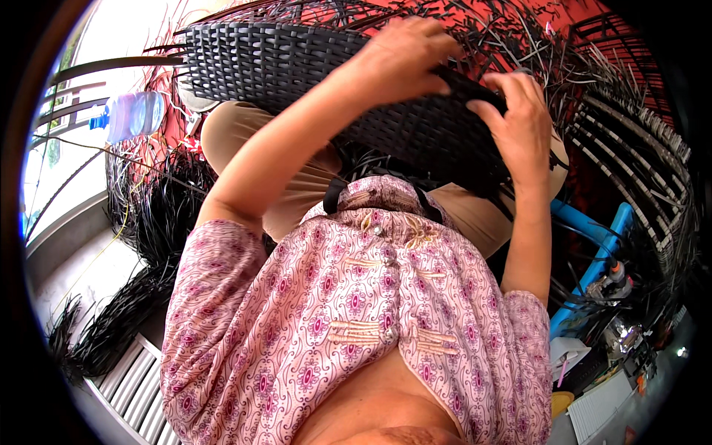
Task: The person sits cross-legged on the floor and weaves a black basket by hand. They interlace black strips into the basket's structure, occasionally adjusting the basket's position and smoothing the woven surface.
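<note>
A long dark woven panel (259,63) of flat black strips lies across my lap and slopes down to the right. Over its far edge is my left hand (411,59), slightly blurred, with a gap between thumb and fingers. My right hand (523,119) is by the panel's right end. Its thumb and forefinger are apart over the black weave, and I see nothing held between them. Some fingertips are hard to make out against the dark strips. Loose strip ends stick out from the panel's left side.
Black strips (512,37) lie scattered over the red floor beyond the panel. A bundle of strips (156,200) hangs at the left, near a clear plastic bottle (137,116). To the right are a curved woven piece (630,163) and a blue plastic frame (593,274).
</note>
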`<act>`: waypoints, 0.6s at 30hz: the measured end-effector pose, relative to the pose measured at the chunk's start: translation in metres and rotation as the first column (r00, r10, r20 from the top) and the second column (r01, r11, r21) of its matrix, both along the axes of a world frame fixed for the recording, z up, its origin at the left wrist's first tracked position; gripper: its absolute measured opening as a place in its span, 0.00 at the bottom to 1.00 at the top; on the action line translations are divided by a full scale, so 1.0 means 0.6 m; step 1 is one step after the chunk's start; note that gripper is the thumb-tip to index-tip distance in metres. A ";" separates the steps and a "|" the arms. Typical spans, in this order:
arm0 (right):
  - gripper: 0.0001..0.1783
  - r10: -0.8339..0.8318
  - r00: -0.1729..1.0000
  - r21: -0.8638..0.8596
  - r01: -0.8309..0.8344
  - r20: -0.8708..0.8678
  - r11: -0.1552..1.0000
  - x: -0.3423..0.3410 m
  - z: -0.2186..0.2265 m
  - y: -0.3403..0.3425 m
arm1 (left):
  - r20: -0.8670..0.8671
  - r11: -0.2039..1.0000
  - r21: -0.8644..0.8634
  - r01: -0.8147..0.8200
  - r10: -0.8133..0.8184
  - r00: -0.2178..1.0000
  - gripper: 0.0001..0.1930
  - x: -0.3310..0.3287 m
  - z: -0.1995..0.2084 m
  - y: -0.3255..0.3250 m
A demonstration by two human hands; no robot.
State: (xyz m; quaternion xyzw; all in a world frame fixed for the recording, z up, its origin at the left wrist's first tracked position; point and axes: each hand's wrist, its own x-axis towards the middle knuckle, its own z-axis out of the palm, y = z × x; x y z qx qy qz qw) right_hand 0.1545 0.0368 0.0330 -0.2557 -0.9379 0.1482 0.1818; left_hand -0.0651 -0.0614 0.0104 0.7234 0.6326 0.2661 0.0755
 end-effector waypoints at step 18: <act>0.21 0.049 0.999 -0.184 -0.047 0.010 0.982 -0.111 -0.035 -0.012 | 0.235 0.917 -0.346 0.201 -0.123 0.964 0.18 -0.139 -0.028 0.009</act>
